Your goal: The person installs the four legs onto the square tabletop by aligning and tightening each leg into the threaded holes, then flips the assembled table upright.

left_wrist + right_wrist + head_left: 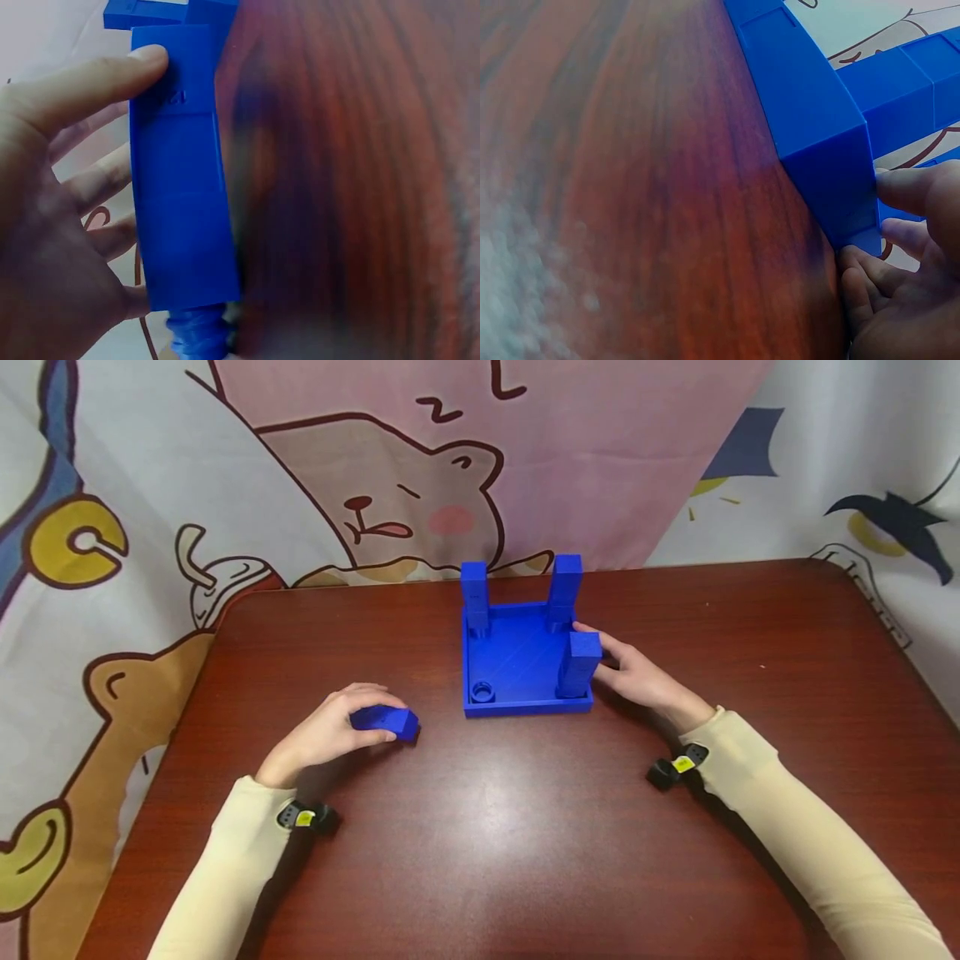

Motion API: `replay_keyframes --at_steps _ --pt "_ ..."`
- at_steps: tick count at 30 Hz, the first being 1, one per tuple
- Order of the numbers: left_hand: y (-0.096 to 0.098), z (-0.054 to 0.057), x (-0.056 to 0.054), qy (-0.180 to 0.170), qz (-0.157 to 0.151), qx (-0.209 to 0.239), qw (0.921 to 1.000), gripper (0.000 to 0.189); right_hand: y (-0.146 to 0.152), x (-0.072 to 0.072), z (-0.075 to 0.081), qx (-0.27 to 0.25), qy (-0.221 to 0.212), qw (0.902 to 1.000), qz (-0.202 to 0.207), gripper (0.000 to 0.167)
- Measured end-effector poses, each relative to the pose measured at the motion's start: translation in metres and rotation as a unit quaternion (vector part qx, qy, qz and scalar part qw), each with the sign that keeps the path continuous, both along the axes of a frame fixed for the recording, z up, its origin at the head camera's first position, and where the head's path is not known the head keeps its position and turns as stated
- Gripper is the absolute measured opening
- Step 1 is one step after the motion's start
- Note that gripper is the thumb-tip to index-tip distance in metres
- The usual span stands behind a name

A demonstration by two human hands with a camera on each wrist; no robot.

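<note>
My left hand (333, 727) grips a blue block-shaped leg (386, 721) low over the table, left of a blue square base. In the left wrist view its thumb lies on the leg's face near one end, fingers behind; a threaded stud (199, 330) sticks out of the other end. The shallow, walled base (517, 664) has three upright blue legs, one being the near right leg (579, 664). A round socket (482, 692) shows at its near left corner. My right hand (633, 672) rests against the base's right side, fingertips at the wall and low by the table.
The brown wooden table (487, 827) extends in front of the base and to both sides. A cartoon-printed curtain (405, 468) hangs behind the table's back edge and down its left side. Each wrist wears a small black camera, such as the right one (677, 766).
</note>
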State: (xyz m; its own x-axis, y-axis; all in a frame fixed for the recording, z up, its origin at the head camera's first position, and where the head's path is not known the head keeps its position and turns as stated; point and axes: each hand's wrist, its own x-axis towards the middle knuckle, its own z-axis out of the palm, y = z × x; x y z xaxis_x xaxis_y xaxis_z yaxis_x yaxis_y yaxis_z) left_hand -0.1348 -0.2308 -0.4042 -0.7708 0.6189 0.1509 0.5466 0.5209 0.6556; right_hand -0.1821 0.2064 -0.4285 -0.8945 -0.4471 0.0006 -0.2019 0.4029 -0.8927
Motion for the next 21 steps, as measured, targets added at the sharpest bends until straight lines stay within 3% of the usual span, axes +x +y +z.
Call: replay_keyframes --at_steps 5,13,21 --pt "-0.002 0.010 -0.001 -0.001 -0.001 0.029 0.9996 0.037 -0.001 0.000 0.000 -0.003 0.007 1.0000 -0.002 0.061" --pt "-0.004 0.023 -0.003 -0.056 0.003 0.051 0.9972 0.039 0.000 0.000 0.000 0.009 -0.009 0.9999 -0.007 0.060" --pt "-0.003 0.034 -0.005 -0.030 0.006 0.086 0.9958 0.041 0.000 0.001 0.000 0.004 -0.014 0.9999 -0.009 0.061"
